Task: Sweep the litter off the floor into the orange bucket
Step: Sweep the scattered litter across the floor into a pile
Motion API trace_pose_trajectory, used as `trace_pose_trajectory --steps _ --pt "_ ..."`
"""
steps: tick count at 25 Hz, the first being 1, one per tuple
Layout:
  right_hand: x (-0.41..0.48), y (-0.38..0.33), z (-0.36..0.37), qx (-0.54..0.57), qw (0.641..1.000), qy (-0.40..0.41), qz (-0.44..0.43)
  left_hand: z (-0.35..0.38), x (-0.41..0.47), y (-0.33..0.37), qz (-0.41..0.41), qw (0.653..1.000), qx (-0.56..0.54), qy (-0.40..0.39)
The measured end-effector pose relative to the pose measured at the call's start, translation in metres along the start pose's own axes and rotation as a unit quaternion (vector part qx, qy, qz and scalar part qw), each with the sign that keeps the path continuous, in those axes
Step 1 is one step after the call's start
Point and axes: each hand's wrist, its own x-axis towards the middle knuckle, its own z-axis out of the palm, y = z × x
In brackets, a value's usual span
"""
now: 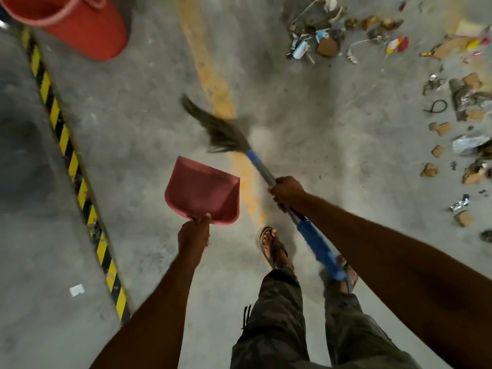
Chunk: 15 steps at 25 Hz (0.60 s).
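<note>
My left hand (pixel 193 233) grips the handle end of a red dustpan (pixel 202 193), held above the concrete floor with nothing visible in it. A broom (pixel 255 166) with a blue and grey handle is gripped by my right hand (pixel 286 191); its dark bristles (pixel 213 126) point up and left over a faded yellow floor line. The orange bucket (pixel 80 22) stands at the top left. Litter (pixel 327 35) of paper, cardboard scraps and wrappers lies scattered at the top right, and more litter (pixel 468 107) runs down the right edge.
A yellow-and-black hazard stripe (pixel 66 145) runs diagonally down the left side. A small white scrap (pixel 76 290) lies left of it. My legs and sandalled feet (pixel 274 249) are at the bottom centre. Dust hazes the floor near the bristles.
</note>
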Motion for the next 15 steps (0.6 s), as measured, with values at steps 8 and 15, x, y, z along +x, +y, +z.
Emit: trace_pose_trajectory --steps 8,15 --pt "-0.031 -0.019 0.060 0.045 0.984 0.129 -0.116 -0.038 0.013 0.004 -0.023 0.997 -0.061 0.029" --pt "0.016 -0.117 0.128 -0.151 0.954 -0.139 -0.218 -0.059 0.031 -0.027 -0.081 0.986 -0.104 0.104"
